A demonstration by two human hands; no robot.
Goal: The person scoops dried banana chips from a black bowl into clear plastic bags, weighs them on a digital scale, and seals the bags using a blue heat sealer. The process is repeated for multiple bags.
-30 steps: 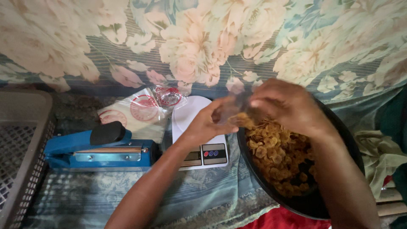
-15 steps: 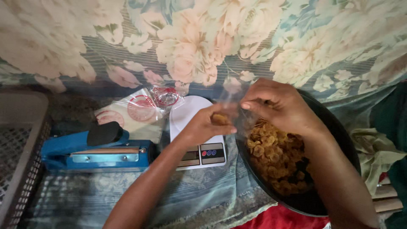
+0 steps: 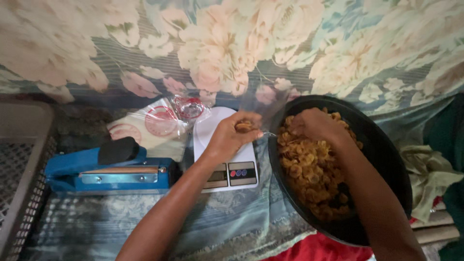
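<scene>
My left hand (image 3: 233,137) holds a clear plastic bag (image 3: 263,104) open above a white kitchen scale (image 3: 218,159); a few golden snack pieces lie in the bag's bottom by my fingers. My right hand (image 3: 316,126) is down in a big black bowl (image 3: 386,159) full of golden fried snack pieces (image 3: 309,174), fingers curled into the heap. Whether they grasp any pieces is hidden. The bowl stands just right of the scale.
A blue heat sealer (image 3: 106,170) lies left of the scale. Behind it is a stack of clear printed bags (image 3: 154,123). A grey perforated crate (image 3: 21,164) stands at far left. Flowered cloth (image 3: 232,43) covers the background. Green fabric (image 3: 430,174) lies at right.
My right hand has left the bag's mouth and gone down into the bowl's snack heap. My left hand still holds the bag over the scale, now with a few pieces in it.
</scene>
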